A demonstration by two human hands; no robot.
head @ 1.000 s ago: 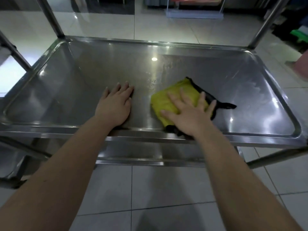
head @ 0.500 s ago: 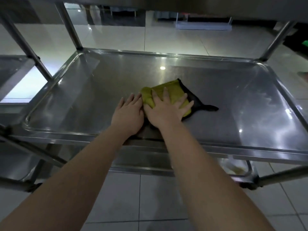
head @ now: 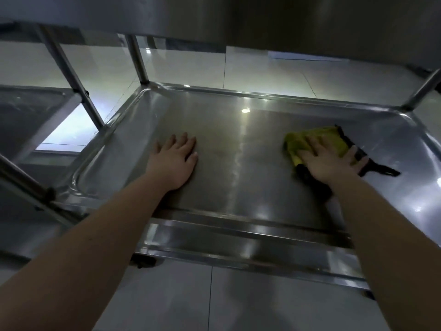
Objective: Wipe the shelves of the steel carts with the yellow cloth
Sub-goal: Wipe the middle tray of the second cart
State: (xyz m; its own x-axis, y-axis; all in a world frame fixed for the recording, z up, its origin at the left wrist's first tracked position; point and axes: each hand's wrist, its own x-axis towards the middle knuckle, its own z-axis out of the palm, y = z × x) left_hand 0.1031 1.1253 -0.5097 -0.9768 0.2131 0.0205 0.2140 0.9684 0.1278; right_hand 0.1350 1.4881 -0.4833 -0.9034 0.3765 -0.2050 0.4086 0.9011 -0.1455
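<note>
Both flat-fingered: left hand on shelf, right hand (fingers spread) pressing yellow cloth.

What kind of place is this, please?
Probably a commercial kitchen or similar service area, not certain: a steel cart shelf, a second steel cart on the left, and a glossy tiled floor.

Both my forearms are showing bare along their whole visible length, and my left hand and my right hand are showing bare as well.
</note>
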